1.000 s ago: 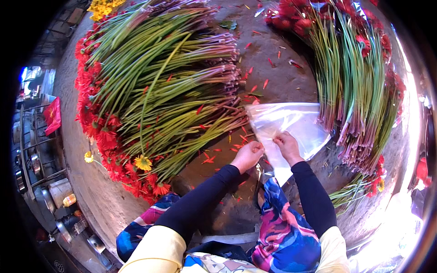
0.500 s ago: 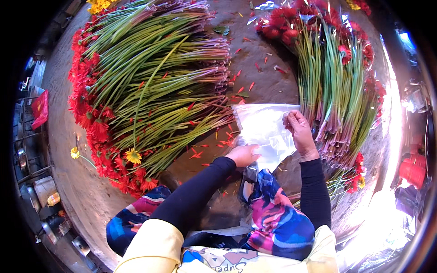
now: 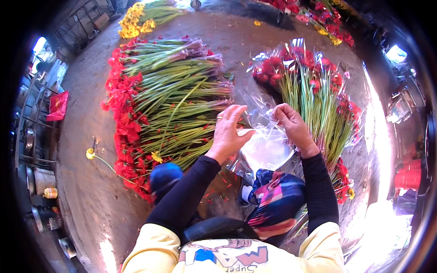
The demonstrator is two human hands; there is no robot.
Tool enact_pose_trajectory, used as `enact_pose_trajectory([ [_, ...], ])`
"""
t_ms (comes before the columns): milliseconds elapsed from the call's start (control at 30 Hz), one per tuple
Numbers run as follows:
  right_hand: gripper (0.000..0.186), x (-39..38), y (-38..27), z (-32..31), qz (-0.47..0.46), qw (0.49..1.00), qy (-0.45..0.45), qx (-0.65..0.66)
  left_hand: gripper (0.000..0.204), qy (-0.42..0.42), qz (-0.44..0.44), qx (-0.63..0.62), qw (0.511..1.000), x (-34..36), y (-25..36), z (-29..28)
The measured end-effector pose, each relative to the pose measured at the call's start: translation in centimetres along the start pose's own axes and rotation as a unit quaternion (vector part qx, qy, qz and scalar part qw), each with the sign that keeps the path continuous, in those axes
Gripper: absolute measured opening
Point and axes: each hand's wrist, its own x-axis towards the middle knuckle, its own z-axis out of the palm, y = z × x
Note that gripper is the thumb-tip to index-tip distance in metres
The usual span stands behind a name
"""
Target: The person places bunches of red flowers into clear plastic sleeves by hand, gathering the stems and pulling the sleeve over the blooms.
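Observation:
My left hand (image 3: 227, 134) is raised beside a clear plastic sleeve (image 3: 266, 150), fingers curved and apart, a ring on one finger. My right hand (image 3: 293, 127) pinches the upper part of the sleeve, which is lifted and crumpled above a flatter white, glossy lower part near my knee. A pile of red gerberas (image 3: 127, 113) lies at left, long green stems (image 3: 177, 113) pointing toward the middle, their pinkish ends near my left hand. At right, bundles of red gerberas (image 3: 332, 82) in clear wrap lie with stems toward me, beside my right hand.
Loose yellow flowers (image 3: 91, 154) lie at left. Yellow bunches (image 3: 132, 22) and more red bunches (image 3: 337, 32) lie farther back on the bare floor (image 3: 82, 191). A rack with pots (image 3: 38, 177) stands along the left; red plastic items (image 3: 405, 177) are at far right.
The view has tilted up, showing more floor beyond. The plastic sleeve has been lifted by my right hand and crumpled; my left hand has risen from the sleeve's lower edge, fingers now spread.

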Motion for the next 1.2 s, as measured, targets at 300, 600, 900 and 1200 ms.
enact_pose_trajectory([
  [300,0.009,0.2,-4.3,4.1,-0.115,0.982,0.064,-0.135,0.028,-0.196,0.090,0.021,0.976,2.7,1.6,-6.6],
  [600,0.017,7.3,0.3,12.4,-0.103,0.974,0.132,-0.153,0.015,-0.081,-0.094,-0.236,0.964,-0.9,-6.6,-7.0],
  [900,0.021,12.7,5.8,13.4,0.123,0.992,0.030,-0.001,0.025,-0.105,0.007,-0.076,0.992,1.7,-11.1,-6.5],
  [1200,0.012,19.3,6.4,11.1,-0.033,0.941,0.327,0.083,0.042,-0.129,0.095,-0.134,0.978,5.3,-14.7,-1.1],
])
